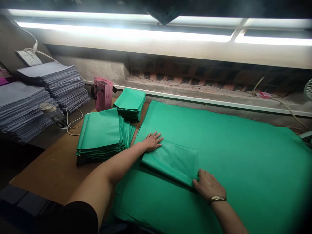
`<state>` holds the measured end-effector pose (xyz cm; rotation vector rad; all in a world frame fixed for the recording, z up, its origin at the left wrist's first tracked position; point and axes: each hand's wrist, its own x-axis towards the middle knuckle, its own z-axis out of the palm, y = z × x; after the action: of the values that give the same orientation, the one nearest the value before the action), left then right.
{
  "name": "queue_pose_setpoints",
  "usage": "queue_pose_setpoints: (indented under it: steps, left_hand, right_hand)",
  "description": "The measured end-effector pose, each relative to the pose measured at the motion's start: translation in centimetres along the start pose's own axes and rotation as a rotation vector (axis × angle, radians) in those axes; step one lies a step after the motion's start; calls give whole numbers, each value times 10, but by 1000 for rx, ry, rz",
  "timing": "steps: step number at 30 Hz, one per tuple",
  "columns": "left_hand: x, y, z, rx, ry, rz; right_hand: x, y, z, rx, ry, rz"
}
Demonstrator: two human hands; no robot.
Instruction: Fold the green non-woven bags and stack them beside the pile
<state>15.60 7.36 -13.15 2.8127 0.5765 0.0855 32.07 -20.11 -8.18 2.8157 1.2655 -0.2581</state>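
A folded green sheet point(173, 159) lies on a wide spread of the same green material point(231, 139). My left hand point(152, 142) rests with fingers spread on the folded sheet's upper left corner. At the lower right corner, my right hand point(209, 185), with a bracelet at the wrist, pinches the sheet's edge between curled fingers. Left of the spread, a stack of folded green sheets point(101, 131) sits near my left forearm. Behind it stands a smaller, neater green stack point(130, 102).
Tall stacks of white sheets point(65, 84) fill the left side, with a clear bottle point(52, 113) and a cable beside them. A pink container point(103, 94) stands behind the green stacks. Bright tube lights point(122, 31) hang low above the back wall. Part of a fan point(309, 89) shows far right.
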Motion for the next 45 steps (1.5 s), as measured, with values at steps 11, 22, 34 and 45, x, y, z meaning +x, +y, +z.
queue_pose_setpoints:
  steps: [11,22,34,45]
  left_hand:
    - [3,0,3,50,34,4]
    - [8,-5,4,14,-17,-41]
    - [9,15,-9,40,-98,-149]
    - [-138,53,27,96,-1,-7]
  right_hand:
    - [97,-105,35,-122,88,-344]
    - [35,-84,61,-152,130,-26]
    - [-31,-72,78,-212,148,-211]
    - [-40,-21,92,-168,225,-61]
